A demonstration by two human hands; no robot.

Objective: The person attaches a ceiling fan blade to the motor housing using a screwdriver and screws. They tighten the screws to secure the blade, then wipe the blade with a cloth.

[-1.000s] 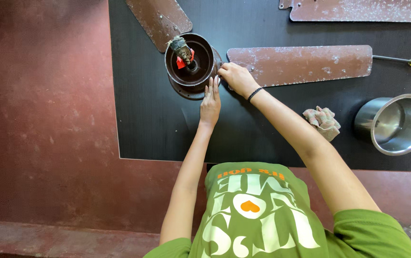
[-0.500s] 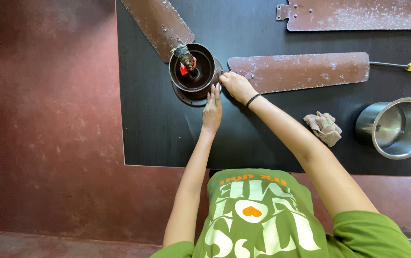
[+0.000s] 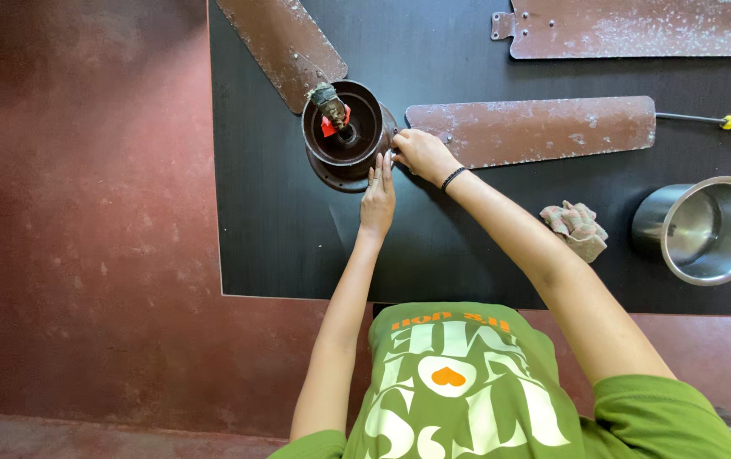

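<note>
I am looking straight down at a black desk (image 3: 297, 246) set against a reddish-brown floor (image 3: 85, 229), wearing a green printed shirt. My left hand (image 3: 377, 197) is lying flat, fingers straight and together, its fingertips touching the near rim of a round brown ceiling fan motor housing (image 3: 347, 134). It is steadying the housing rather than gripping anything. My right hand (image 3: 419, 153), with a dark band at the wrist, is curled at the spot where a long brown fan blade (image 3: 535, 130) is meeting the right side of the housing. The fingers are pinching at the blade's mounting end; whether a screw is between them I cannot tell.

A second blade (image 3: 285, 47) is reaching from the housing toward the far left, and a third blade (image 3: 629, 27) is lying apart along the far edge. A red tag and wrapped wires are sitting in the housing's centre. To the right, a yellow-handled screwdriver (image 3: 727, 123) is lying just beyond the blade tip, with a crumpled rag (image 3: 575, 228) and a shiny steel canopy cup (image 3: 704, 228) nearer me.

As I judge it, a small fastener could slip from my fingertips and roll off, since the pinch is tight and the blade is unsupported. The housing could also turn under my flat left hand.
</note>
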